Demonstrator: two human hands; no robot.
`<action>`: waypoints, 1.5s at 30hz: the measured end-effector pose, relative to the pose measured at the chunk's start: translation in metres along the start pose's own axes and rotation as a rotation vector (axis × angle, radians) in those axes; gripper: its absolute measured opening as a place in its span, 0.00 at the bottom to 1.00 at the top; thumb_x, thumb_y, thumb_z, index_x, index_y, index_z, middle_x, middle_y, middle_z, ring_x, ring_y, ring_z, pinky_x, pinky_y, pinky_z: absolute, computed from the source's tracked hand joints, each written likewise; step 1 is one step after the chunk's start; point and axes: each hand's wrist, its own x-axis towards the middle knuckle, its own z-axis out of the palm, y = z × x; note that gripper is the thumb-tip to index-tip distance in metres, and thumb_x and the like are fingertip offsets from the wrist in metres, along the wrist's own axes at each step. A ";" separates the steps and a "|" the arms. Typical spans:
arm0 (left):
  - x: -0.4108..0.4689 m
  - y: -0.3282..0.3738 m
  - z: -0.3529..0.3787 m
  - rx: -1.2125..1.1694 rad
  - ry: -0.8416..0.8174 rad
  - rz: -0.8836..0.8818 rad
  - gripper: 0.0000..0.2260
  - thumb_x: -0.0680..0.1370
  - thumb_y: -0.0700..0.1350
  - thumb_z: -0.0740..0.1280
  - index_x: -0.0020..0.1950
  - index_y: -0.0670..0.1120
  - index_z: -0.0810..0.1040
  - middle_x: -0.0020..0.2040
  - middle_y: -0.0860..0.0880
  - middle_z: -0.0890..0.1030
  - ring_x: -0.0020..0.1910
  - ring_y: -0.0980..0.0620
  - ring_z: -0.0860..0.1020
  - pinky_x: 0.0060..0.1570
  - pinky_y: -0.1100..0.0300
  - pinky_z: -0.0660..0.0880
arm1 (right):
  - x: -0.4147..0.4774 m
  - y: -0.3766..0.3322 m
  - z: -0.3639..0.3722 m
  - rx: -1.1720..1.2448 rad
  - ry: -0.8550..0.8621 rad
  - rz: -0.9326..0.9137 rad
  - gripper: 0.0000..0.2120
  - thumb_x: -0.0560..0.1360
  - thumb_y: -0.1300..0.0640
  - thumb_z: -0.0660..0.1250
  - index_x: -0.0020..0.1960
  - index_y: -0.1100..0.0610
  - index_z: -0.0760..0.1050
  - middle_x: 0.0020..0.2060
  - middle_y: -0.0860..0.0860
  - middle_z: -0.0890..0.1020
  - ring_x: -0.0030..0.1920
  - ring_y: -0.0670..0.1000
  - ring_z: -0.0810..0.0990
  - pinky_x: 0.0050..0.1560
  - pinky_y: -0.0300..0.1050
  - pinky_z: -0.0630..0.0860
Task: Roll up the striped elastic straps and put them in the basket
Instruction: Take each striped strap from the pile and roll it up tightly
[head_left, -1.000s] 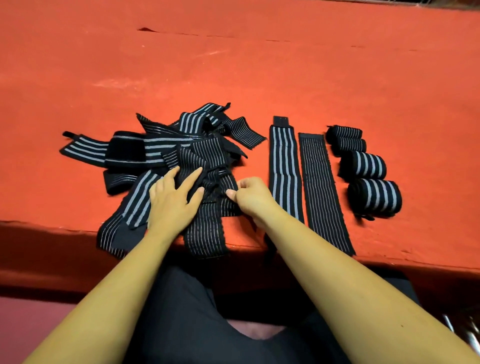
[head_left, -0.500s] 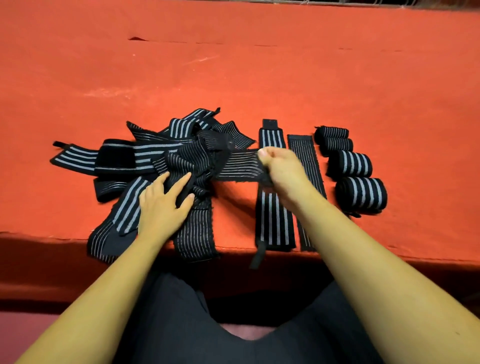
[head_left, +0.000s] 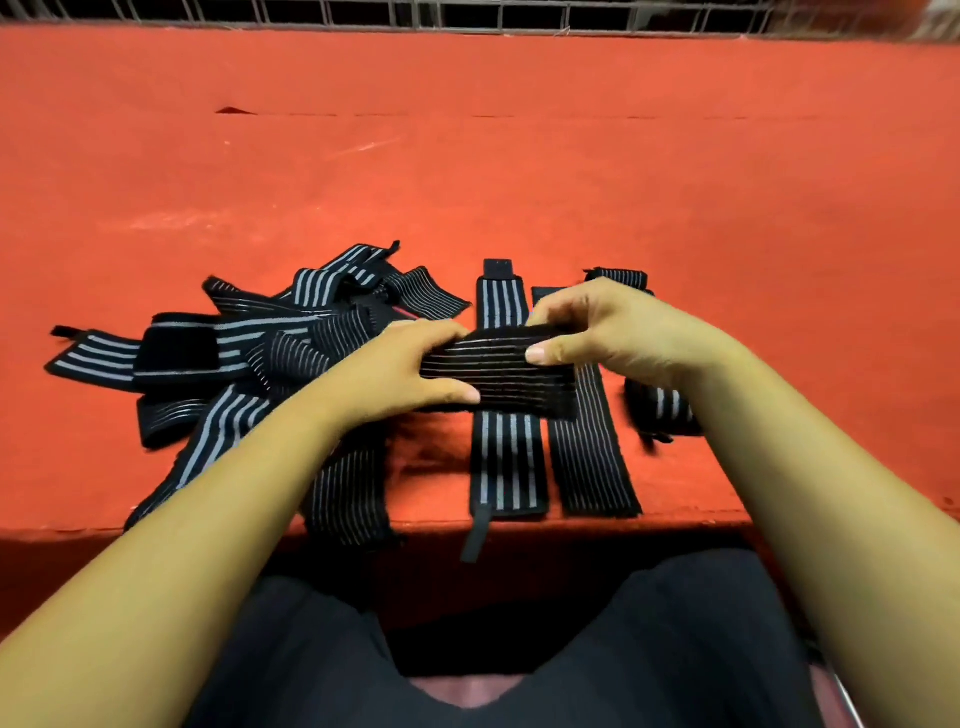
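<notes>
Red-covered tabletop (head_left: 467, 171) carries a tangled pile of straps (head_left: 270, 353) toward its near-left edge. Left hand (head_left: 395, 371) and right hand (head_left: 618, 330) each pinch an end of one striped strap (head_left: 498, 371), held above two flat ones; best keep it taut and edges aligned before rolling. No basket visible

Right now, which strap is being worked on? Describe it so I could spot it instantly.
On the red table, look right of the tangled pile of straps. The held strap is stretched sideways between the left hand and the right hand. Unlike the two flat straps beneath it, it is lifted, crosswise and thinly striped.
</notes>
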 end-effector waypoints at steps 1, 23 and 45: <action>0.005 0.000 -0.001 0.056 0.044 -0.001 0.12 0.73 0.53 0.76 0.51 0.51 0.77 0.43 0.59 0.79 0.45 0.65 0.76 0.44 0.67 0.69 | -0.004 0.003 -0.007 -0.021 0.046 -0.010 0.03 0.76 0.65 0.69 0.44 0.61 0.79 0.36 0.50 0.80 0.39 0.47 0.77 0.44 0.40 0.72; 0.043 0.053 0.072 -0.794 -0.394 -0.342 0.10 0.75 0.43 0.73 0.54 0.41 0.81 0.49 0.47 0.84 0.48 0.51 0.81 0.52 0.58 0.75 | 0.030 0.081 -0.115 -0.465 1.086 0.132 0.12 0.74 0.68 0.62 0.53 0.60 0.80 0.51 0.57 0.84 0.53 0.55 0.80 0.45 0.40 0.65; 0.059 0.015 0.165 0.084 0.014 -0.146 0.19 0.80 0.57 0.63 0.33 0.52 0.61 0.51 0.58 0.64 0.53 0.57 0.63 0.55 0.56 0.71 | 0.178 0.170 -0.109 -0.650 0.546 0.311 0.10 0.76 0.62 0.71 0.56 0.63 0.80 0.54 0.62 0.83 0.57 0.61 0.80 0.55 0.49 0.75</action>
